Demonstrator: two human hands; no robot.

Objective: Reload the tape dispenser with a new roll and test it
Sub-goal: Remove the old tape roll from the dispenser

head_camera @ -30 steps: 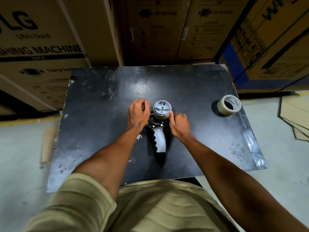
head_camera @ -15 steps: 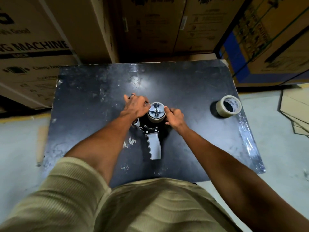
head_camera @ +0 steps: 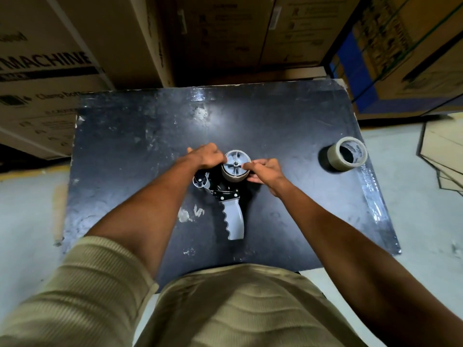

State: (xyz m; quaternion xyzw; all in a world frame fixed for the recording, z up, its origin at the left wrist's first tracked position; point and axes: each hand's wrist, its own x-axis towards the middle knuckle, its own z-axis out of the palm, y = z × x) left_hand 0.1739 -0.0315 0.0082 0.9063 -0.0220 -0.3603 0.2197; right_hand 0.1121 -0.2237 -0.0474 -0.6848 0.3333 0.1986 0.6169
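A hand-held tape dispenser point(head_camera: 231, 211) lies flat in the middle of the black table point(head_camera: 125, 136), its grey wavy handle pointing toward me. A worn cardboard core point(head_camera: 234, 177) sits on the dispenser's grey spoked hub. My left hand point(head_camera: 206, 156) grips the core from the left. My right hand point(head_camera: 264, 171) pinches it from the right, thumb on the hub's top edge. The dispenser's small grey roller point(head_camera: 200, 181) shows just below my left hand. A full roll of tan tape point(head_camera: 347, 156) stands on the table's right side, well apart from both hands.
Large cardboard boxes point(head_camera: 50, 71) are stacked close behind and to the left of the table. More boxes with blue print point(head_camera: 400, 58) stand at the back right. Flattened cardboard sheets point(head_camera: 443, 151) lie on the grey floor to the right.
My view has tilted down and closer. My left hand has shifted up off the small roller onto the core, and my right hand's fingers have moved onto the core's right edge.
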